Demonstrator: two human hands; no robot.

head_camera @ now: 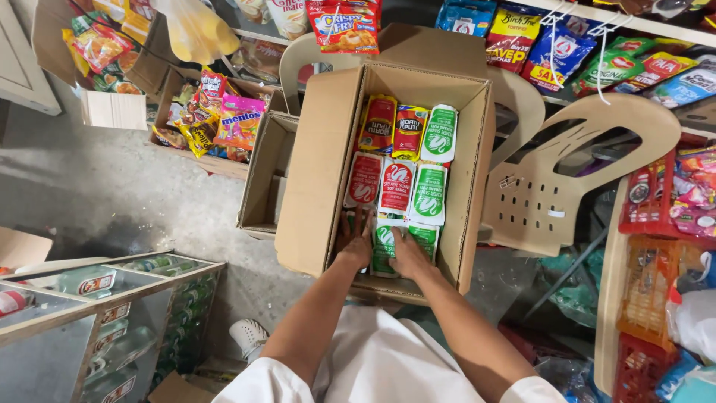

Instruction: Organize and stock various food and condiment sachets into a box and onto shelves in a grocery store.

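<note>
Concrete floor [127, 194] and crowded shelves of packaged snacks frame an open cardboard box [321, 172] that rests on a tan plastic chair [552, 186]. Inside the box lie rows of sauce pouches [397, 186], red-and-white ones toward the left and green-and-white ones toward the right. Both arms reach down into the near end of the box. The left hand [356, 239] lies flat with fingers spread on the pouches at the near left corner, clamped on nothing. The right hand [406, 254] rests just beside it on a green pouch [385, 242]; whether it grips it I cannot tell. A smaller open carton [265, 175] stands touching the box's left side.
</note>
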